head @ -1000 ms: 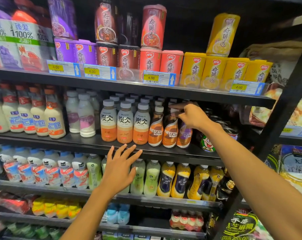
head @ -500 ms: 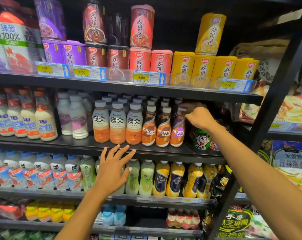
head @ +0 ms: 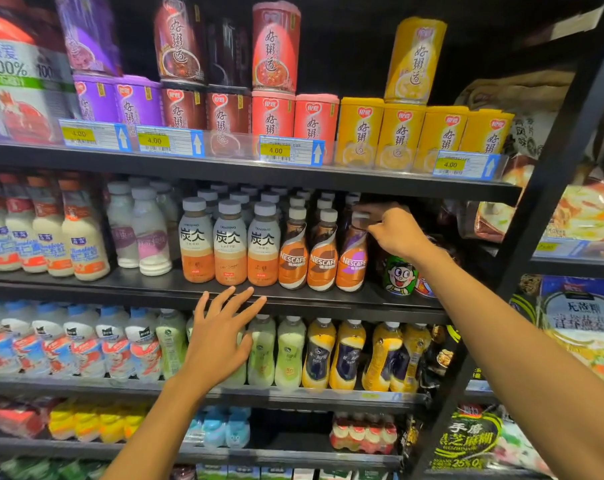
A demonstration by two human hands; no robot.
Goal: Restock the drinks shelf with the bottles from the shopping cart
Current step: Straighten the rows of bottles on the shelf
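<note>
While the right hand (head: 397,233) pinched the cap of a purple-labelled Nescafe bottle (head: 353,263), that bottle stood upright at the right end of the front row on the middle shelf (head: 137,289), touching an orange Nescafe bottle (head: 323,263) beside it. The left hand (head: 220,341) hung open, fingers spread, holding nothing, in front of the shelf's front edge. The placing step looked nearly finished; next the right hand would need to let go without tipping the bottle, then fetch another. The shopping cart was out of sight
</note>
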